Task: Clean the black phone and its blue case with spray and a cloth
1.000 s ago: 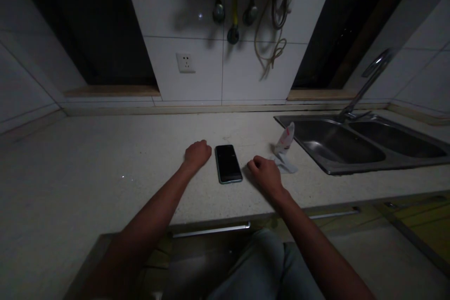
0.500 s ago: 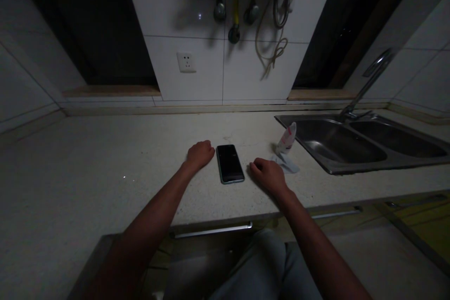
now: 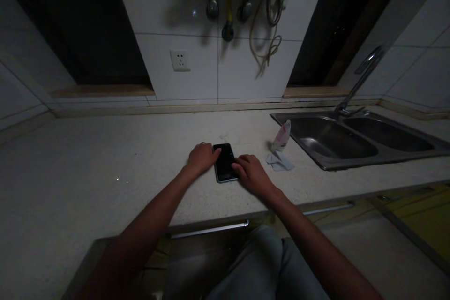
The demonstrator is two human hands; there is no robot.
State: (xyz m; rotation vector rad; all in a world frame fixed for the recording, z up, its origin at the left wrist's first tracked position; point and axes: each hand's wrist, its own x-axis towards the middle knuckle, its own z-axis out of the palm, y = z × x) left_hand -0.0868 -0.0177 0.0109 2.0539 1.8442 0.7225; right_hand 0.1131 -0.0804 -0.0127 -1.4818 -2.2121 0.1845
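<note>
A dark phone (image 3: 224, 161) lies face up on the pale countertop (image 3: 105, 164), screen off. My left hand (image 3: 201, 158) rests at its left edge with a fingertip on the upper left corner, fingers loosely curled. My right hand (image 3: 250, 173) lies over the phone's right side, fingers bent and touching the screen. Neither hand has lifted the phone; it stays flat on the counter.
A crumpled white tube (image 3: 281, 135) and a scrap of wrapper (image 3: 279, 161) lie right of the phone. A steel double sink (image 3: 326, 164) with a tap (image 3: 358, 82) sits at the right. Hoses (image 3: 246, 4) and a socket (image 3: 180, 60) are on the back wall.
Both hands have moved inward from beside the phone onto it: the left now touches its left corner and the right covers its right side. The view has shifted slightly.
</note>
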